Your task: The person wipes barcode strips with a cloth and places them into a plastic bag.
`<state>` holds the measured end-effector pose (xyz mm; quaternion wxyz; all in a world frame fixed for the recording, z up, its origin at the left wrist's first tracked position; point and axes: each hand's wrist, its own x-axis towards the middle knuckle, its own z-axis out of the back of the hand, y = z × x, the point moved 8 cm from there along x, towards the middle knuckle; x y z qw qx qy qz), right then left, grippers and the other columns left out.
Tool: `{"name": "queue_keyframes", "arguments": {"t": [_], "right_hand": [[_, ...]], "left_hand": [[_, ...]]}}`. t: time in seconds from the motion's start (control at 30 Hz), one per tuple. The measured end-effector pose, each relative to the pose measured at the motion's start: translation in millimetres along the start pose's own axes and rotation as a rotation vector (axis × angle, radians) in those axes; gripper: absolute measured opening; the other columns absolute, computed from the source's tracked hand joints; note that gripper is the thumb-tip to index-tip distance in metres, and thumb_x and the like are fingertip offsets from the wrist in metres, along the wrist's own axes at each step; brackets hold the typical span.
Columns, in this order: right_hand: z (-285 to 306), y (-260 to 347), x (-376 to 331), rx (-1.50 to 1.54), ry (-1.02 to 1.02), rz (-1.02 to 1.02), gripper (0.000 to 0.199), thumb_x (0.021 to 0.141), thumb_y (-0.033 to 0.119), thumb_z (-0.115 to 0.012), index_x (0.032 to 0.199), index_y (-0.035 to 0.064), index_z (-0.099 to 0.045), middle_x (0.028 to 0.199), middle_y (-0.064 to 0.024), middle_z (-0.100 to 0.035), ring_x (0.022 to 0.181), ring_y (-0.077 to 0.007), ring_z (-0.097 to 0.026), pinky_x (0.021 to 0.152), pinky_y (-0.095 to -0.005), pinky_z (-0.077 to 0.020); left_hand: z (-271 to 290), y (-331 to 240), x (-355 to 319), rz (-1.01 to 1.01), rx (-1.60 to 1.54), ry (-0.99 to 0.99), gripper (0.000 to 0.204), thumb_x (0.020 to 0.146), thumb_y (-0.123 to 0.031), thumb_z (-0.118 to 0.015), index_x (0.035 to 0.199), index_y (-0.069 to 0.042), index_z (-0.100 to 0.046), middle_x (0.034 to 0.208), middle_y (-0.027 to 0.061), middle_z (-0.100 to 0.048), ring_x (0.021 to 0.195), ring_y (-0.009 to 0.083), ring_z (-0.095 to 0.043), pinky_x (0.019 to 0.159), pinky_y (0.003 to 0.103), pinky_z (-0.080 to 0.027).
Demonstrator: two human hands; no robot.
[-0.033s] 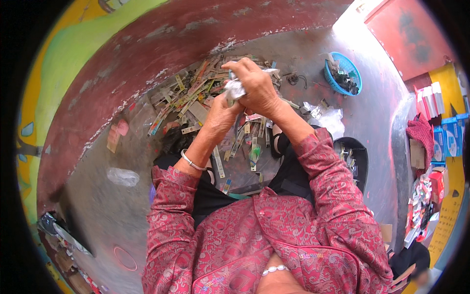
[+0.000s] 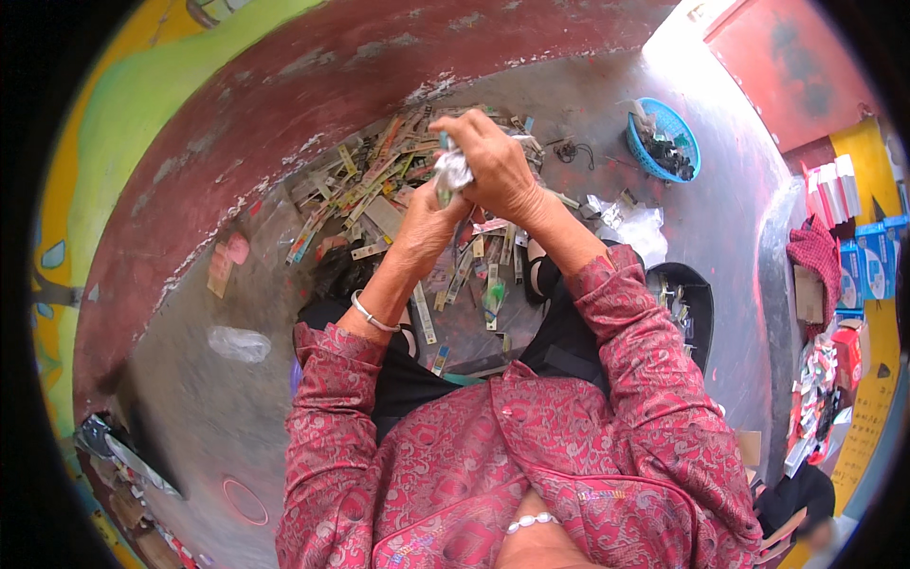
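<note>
My two hands are together over the pile, in front of my knees. A crumpled silvery-white piece of thin wrapping (image 2: 453, 171) is between them; its exact kind is not clear. My right hand (image 2: 498, 169) is closed round its upper part, with the fingers curled. Just below, my left hand (image 2: 431, 216) grips the lower end, its fingertips partly hidden. Beneath and beyond both hands lies a heap of flat, narrow strips (image 2: 365, 194), many yellowish or pale, some with coloured ends. More loose strips (image 2: 425, 313) lie between my legs.
A blue plastic basket (image 2: 697, 142) with dark pieces stands at the far right. Nearer are white plastic bags (image 2: 640, 232) and a black tub (image 2: 700, 294) holding strips. Clear plastic (image 2: 239, 343) lies on the left floor. Blue boxes (image 2: 874, 264) line the right side.
The crumpled piece has shifted slightly between my fingers, and less of it shows beyond my right hand. Both hands stay in nearly the same place.
</note>
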<state>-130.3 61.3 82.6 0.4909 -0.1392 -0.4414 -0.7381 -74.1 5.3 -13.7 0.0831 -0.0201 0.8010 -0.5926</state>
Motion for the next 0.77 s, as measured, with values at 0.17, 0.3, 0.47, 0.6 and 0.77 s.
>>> {"name": "queue_keyframes", "arguments": {"t": [0.17, 0.3, 0.47, 0.6, 0.77], "right_hand": [[23, -51, 1, -0.24, -0.033, -0.132, 0.035, 0.072, 0.002, -0.056, 0.105, 0.0048, -0.049, 0.093, -0.0173, -0.052, 0.084, -0.0325, -0.055, 0.071, -0.0385, -0.045], [60, -89, -1, -0.371, -0.257, -0.302, 0.031, 0.066, 0.0, -0.059, 0.096, 0.0068, -0.054, 0.089, -0.0128, -0.054, 0.079, -0.0321, -0.058, 0.068, -0.0393, -0.0488], [35, -6, 9, 0.009, -0.154, 0.05, 0.027, 0.066, 0.004, -0.064, 0.091, 0.0071, -0.056, 0.083, -0.009, -0.057, 0.077, -0.025, -0.058, 0.065, -0.0331, -0.0484], [-19, -13, -1, -0.394, 0.132, 0.142, 0.031, 0.064, 0.008, -0.066, 0.093, 0.01, -0.056, 0.083, -0.0077, -0.054, 0.079, -0.0246, -0.058, 0.063, -0.0334, -0.0498], [51, -64, 17, -0.499, -0.175, -0.166, 0.025, 0.069, 0.011, -0.066, 0.092, 0.0103, -0.059, 0.086, -0.0083, -0.059, 0.077, -0.0218, -0.061, 0.064, -0.0309, -0.0521]], "left_hand": [[-6, 1, -8, 0.096, -0.128, 0.111, 0.017, 0.087, -0.014, -0.053, 0.097, -0.002, -0.047, 0.069, 0.0037, -0.055, 0.047, 0.0051, -0.044, 0.04, 0.017, -0.035], [-6, 7, -7, 0.181, -0.163, 0.111, 0.017, 0.088, -0.017, -0.052, 0.097, -0.002, -0.048, 0.07, 0.0011, -0.053, 0.048, 0.0046, -0.043, 0.042, 0.017, -0.033], [-12, 18, -4, 0.21, -0.113, 0.118, 0.016, 0.088, -0.02, -0.052, 0.09, -0.003, -0.05, 0.065, -0.0009, -0.05, 0.047, 0.0041, -0.041, 0.041, 0.018, -0.031], [-18, 16, -8, 0.151, 0.018, 0.167, 0.015, 0.088, -0.018, -0.051, 0.089, -0.003, -0.049, 0.064, 0.0002, -0.05, 0.047, 0.0046, -0.042, 0.04, 0.018, -0.032], [-6, 22, -3, 0.192, -0.175, 0.133, 0.019, 0.087, -0.021, -0.053, 0.094, -0.003, -0.049, 0.067, 0.0007, -0.052, 0.049, 0.0057, -0.044, 0.041, 0.018, -0.034]]}}
